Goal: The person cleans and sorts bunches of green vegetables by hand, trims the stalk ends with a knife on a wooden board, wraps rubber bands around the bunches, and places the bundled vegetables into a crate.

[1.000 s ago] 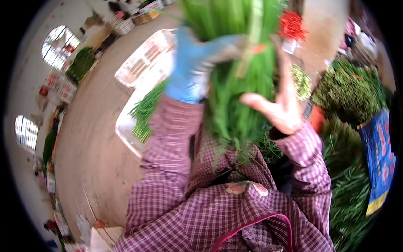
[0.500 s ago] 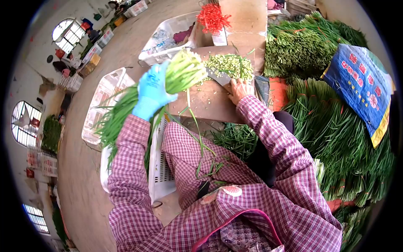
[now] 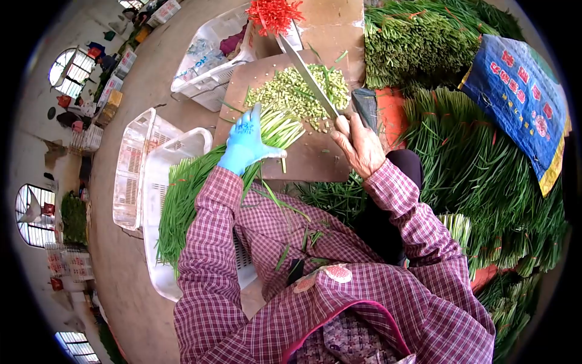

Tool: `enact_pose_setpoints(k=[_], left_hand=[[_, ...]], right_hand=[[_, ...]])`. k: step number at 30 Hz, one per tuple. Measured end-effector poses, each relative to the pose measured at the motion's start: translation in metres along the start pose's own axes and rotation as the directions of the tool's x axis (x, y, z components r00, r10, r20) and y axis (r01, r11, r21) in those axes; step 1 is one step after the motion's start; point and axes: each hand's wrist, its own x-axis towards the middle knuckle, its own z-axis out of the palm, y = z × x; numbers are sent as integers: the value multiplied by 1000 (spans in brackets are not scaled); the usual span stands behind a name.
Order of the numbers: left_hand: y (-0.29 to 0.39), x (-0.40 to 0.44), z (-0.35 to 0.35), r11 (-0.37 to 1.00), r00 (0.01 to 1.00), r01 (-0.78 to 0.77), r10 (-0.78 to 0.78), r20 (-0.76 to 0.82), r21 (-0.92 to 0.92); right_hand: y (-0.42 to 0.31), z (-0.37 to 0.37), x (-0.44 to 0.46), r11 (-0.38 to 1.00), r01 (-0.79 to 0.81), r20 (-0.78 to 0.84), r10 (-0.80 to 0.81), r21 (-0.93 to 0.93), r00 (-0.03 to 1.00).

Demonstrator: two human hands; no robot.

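My left hand (image 3: 245, 142), in a blue glove, is closed over a bunch of green chives (image 3: 284, 128), its thumb stuck out to the right. The pale cut ends rest on the brown board (image 3: 315, 159), and the long green leaves trail left under my forearm. My bare right hand (image 3: 362, 147) grips a long-bladed knife (image 3: 309, 79) by its handle, which the fingers mostly hide. The blade points up and left, above a heap of chopped pale-green stem pieces (image 3: 276, 88) on the board.
White plastic crates (image 3: 159, 142) stand left of my knees. Another crate (image 3: 209, 79) holds plastic bags at the board's far left. Red ties (image 3: 274, 15) hang beyond the board. Bundled chives (image 3: 461, 139) are piled to my right, partly under a blue sack (image 3: 515, 97).
My left hand has lowered the bunch onto the board and shifted right. My right hand has moved down and right, lifting the knife so its blade now points steeply up-left. The view has shifted slightly.
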Motion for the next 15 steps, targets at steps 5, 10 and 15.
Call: enact_pose_setpoints(k=[5,10,15], left_hand=[[20,39,1,994,982,111,-110,155,-1],[19,41,12,986,971,166,-167,169,20],[24,36,16,982,974,173,-181,134,73]], right_hand=[[-2,6,-24,993,105,-34,-107,-60,994],[-16,17,-47,969,129,29,-126,-210,992],[-21,28,-56,955,83,52,-71,-285,996]])
